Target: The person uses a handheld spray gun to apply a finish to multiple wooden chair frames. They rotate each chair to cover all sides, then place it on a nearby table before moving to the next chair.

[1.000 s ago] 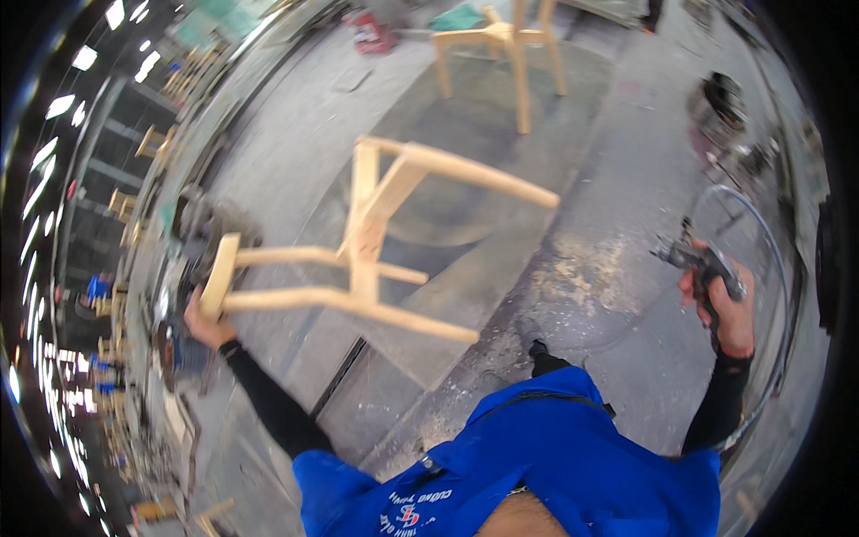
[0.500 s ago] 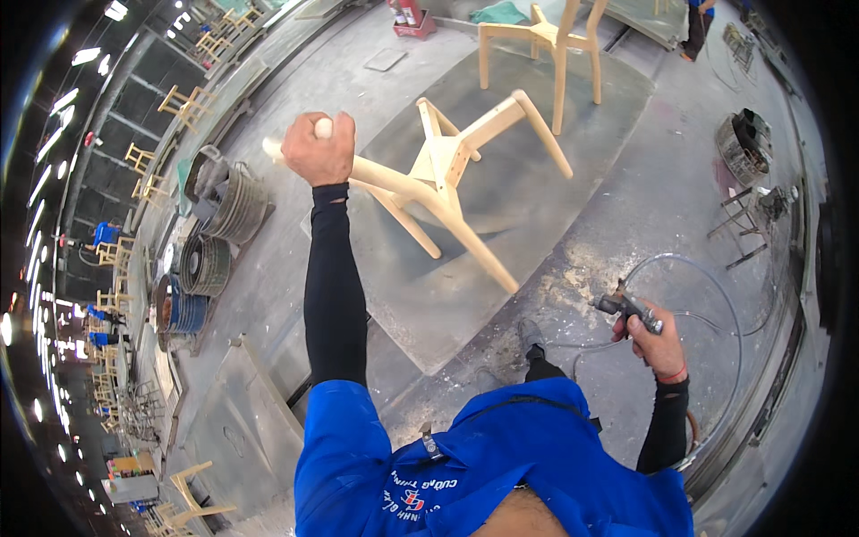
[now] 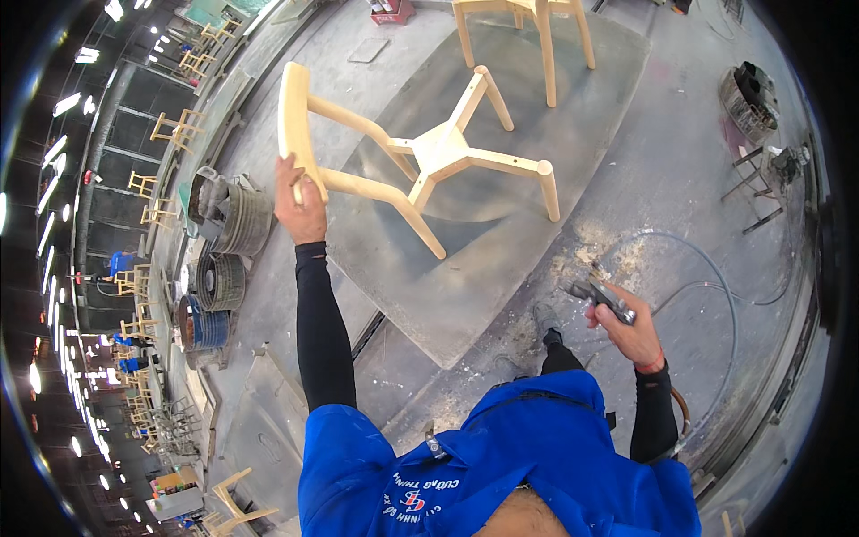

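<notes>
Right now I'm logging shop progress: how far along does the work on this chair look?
Done: the pale wooden chair frame is assembled, legs and curved backrest joined, with sawdust on the floor. In hand: the left hand holds it up by the backrest, legs pointing away, while the right hand grips a hose-fed air tool clear of the wood. Left: no seat panel shows, and the wood looks bare.

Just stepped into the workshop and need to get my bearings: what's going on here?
A person in a blue top holds a bare wooden chair frame up off the floor, the left hand gripping its curved back rail so the legs stick out sideways. The right hand holds a small air tool with a hose trailing over the dusty floor. Another unfinished chair stands beyond.
</notes>
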Motion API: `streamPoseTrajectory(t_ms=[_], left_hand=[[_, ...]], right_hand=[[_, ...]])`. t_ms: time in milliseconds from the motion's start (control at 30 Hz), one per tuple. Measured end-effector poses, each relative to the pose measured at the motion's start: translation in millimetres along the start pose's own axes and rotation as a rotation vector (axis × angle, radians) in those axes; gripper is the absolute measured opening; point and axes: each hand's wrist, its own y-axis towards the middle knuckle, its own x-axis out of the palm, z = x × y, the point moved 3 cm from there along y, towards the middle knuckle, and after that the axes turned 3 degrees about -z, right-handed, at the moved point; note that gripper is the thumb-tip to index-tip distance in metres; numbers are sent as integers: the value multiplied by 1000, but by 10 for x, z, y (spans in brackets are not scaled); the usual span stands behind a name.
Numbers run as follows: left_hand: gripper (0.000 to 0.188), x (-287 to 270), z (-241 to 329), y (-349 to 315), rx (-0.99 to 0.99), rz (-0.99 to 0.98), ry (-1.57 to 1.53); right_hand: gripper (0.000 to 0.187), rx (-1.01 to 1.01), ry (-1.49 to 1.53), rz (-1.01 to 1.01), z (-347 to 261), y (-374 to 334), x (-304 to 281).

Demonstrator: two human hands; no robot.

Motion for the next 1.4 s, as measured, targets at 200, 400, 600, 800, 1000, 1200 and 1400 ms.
streamPoseTrajectory(t_ms=[200,400,600,800,1000,1200,1400], left_hand=[[43,-172,-80,37,-311,-36,19],[47,-270,-111,105,-291,-152,8],[48,-384,-402,54,-479,-121,-271],[45,-461,-531,-9,-469,-114,-240],[40,-222,-466,-1,-358,-112,-178],[31,-73,-816,257,-243,-96,-113],[35,-60,-1116,389,-312,-68,-135]], right_hand=[[44,-12,92,-132,405,800,245],[48,-19,-363,-110,882,1386,446],[46,7,-127,-197,385,1164,278],[49,-352,39,-239,-520,706,166],[58,-559,33,-187,-956,546,213],[65,-357,22,61,-961,326,-111],[61,-190,152,220,-565,-157,-438]])
